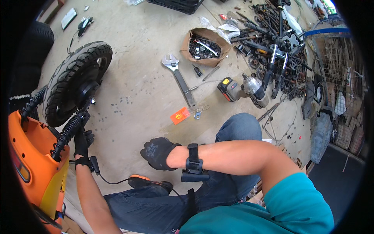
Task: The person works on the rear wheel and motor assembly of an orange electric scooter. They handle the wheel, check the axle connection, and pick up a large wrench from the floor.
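Note:
My gloved left hand [83,142] is beside the lower end of a black coil-spring shock absorber [66,138] on an orange vehicle body [37,156]; its fingers are apart and slightly bent, its palm partly hidden. The shock's end joins the hub area of a black-tyred wheel [58,87]. My gloved right hand [156,153] is curled above the concrete floor, its palm side hidden. Beyond it lie an orange tag [179,116] with keys, a large adjustable wrench [179,82] and a cordless impact driver [253,89].
A paper bag [187,50] of small hardware and wrenches stands at the back centre. A heap of metal parts [272,54] and cables spreads at right, beside a wire cage [343,97] and dark mat [335,171]. A black crate [171,6] and a dark tyre [41,35] are farther back.

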`<control>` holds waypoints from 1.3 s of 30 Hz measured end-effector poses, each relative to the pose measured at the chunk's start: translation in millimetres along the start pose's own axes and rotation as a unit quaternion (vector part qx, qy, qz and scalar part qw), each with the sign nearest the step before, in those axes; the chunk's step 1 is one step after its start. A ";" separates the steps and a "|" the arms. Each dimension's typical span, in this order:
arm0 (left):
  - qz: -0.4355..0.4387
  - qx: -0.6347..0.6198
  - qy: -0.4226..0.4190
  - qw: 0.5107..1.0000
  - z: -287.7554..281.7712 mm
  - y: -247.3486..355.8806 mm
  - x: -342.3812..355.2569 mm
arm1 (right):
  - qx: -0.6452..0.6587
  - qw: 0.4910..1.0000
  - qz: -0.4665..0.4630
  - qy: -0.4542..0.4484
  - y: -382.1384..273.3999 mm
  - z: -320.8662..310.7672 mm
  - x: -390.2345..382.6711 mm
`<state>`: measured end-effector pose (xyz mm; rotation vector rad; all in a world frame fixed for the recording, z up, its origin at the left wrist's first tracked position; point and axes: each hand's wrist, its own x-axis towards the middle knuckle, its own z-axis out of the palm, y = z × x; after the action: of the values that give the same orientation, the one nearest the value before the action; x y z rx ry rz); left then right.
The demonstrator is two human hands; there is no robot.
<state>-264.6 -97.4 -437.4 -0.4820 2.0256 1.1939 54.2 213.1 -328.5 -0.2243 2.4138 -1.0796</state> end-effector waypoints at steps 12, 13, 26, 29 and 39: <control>0.017 0.012 0.005 1.000 8.9 5.4 -14.0 | 0.003 1.000 0.005 -0.018 -1.2 -6.4 -1.5; 0.020 0.019 0.011 1.000 9.6 6.0 -15.2 | 0.003 1.000 0.006 -0.016 -1.5 -6.9 -1.5; 0.037 0.021 -0.001 0.999 14.3 9.2 -22.3 | 0.002 1.000 0.000 -0.008 -1.3 -6.6 -3.4; 0.028 0.014 0.008 0.999 15.0 8.9 -22.5 | 0.000 1.000 0.002 -0.015 -1.2 -5.7 -3.4; 0.013 0.005 -0.007 1.000 10.3 6.8 -15.7 | -0.002 1.000 0.007 -0.013 -2.4 -4.8 -2.5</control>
<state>-254.3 -85.8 -424.8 -0.4414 2.0302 1.1990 53.9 215.4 -323.1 -0.2218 2.3911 -1.0603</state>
